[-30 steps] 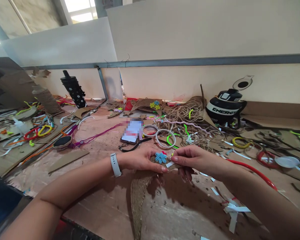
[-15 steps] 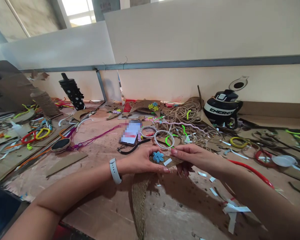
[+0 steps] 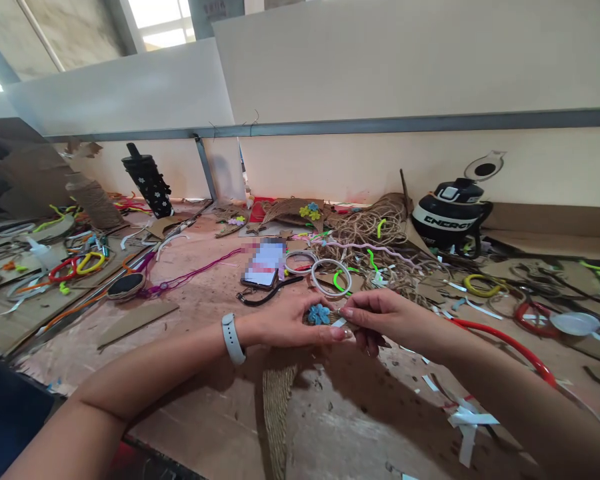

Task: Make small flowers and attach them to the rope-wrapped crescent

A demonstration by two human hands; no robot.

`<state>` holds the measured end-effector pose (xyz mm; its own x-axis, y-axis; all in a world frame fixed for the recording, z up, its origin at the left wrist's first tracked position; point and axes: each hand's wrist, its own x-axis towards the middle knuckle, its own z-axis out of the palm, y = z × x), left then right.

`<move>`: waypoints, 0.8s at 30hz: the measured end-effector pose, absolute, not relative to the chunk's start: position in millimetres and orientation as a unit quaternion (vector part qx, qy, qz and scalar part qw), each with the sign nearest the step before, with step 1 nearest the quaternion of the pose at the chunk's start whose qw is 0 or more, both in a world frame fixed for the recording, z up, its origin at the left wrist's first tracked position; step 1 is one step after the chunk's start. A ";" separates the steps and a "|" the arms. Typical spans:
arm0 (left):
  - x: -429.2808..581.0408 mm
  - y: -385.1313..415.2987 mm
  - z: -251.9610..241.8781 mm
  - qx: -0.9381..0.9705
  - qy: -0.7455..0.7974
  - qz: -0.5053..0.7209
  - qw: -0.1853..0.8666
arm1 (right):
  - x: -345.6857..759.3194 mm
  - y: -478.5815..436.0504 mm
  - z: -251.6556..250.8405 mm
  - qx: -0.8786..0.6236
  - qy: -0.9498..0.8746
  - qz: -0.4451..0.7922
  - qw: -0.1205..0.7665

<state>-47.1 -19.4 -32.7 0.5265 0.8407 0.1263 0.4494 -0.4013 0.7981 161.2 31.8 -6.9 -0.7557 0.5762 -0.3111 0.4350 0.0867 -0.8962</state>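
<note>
My left hand (image 3: 291, 324) is closed around a twine-covered piece, with a blue flower (image 3: 319, 314) showing between thumb and fingers. A small white strip (image 3: 339, 322) lies on that piece, close to the left thumb tip. Thumb and forefinger of my right hand (image 3: 367, 319) pinch at the strip's upper end, the other fingers curled below. Most of the piece is hidden by both hands. Below my left hand, a curved twine-covered band (image 3: 279, 413) runs down out of view; whether it joins the held piece I cannot tell.
Behind my hands lie two white rings (image 3: 331, 277), a phone (image 3: 264, 265) and a black strap. Tangled twine (image 3: 365, 223) and a black bottle (image 3: 450, 217) stand farther back. Red tubing (image 3: 510, 343) and paper scraps lie at right, scissors (image 3: 77, 265) and cardboard at left.
My right thumb and forefinger have moved left and slightly down, nearer the white strip. My left hand keeps its hold on the twine-covered piece. The whole view has shifted slightly.
</note>
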 end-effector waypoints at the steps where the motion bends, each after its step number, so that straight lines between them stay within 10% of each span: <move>1: -47.3 -19.5 -31.9 0.792 0.423 0.265 0.351 | 161.1 32.0 -7.1 -0.347 -0.732 0.583 0.063; 17: -45.7 -20.7 -30.8 0.821 0.380 0.268 0.331 | 158.2 27.0 -9.0 -0.346 -0.727 0.589 0.070; 24: -53.3 -15.5 -22.6 0.675 0.398 0.290 0.550 | 165.0 40.3 -12.4 -0.368 -0.710 0.597 0.063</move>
<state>-53.3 -15.5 -22.6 0.5145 0.8563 -0.0462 0.2186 -0.0788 0.9726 165.0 40.3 -12.4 -0.7218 0.5973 -0.3495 0.4472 0.0172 -0.8942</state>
